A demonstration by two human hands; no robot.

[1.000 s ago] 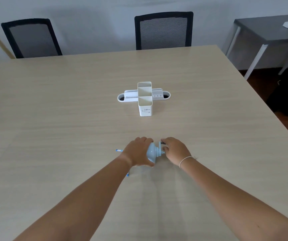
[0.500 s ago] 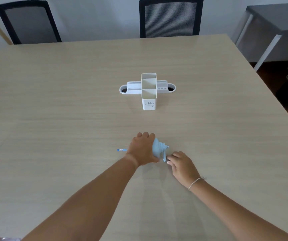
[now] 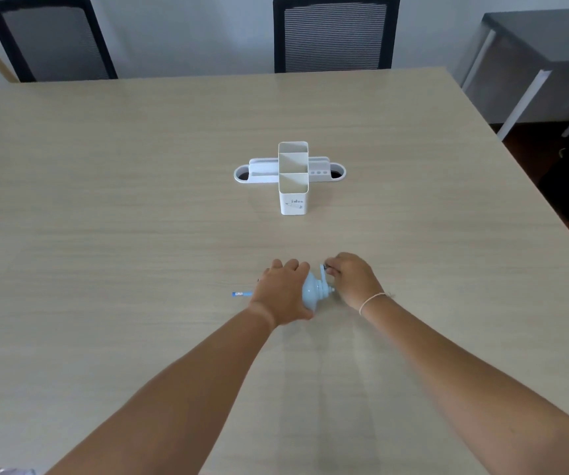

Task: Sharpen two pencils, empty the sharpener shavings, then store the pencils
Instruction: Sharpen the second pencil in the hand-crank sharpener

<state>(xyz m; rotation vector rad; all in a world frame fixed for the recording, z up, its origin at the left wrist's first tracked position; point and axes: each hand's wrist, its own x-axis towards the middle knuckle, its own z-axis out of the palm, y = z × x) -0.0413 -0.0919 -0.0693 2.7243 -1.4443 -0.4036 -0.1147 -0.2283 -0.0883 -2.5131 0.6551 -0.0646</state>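
On the table, the organizer stands behind the sharpener; a pencil pokes out left of the sharpener.

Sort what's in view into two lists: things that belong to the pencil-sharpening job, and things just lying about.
Part of the job:
- blue crank sharpener, steadied by the left hand
- its crank handle, pinched by the right hand
- blue pencil, end poking out beside the left hand
- white desk organizer, for storage

Lying about:
- two black chairs
- grey side table
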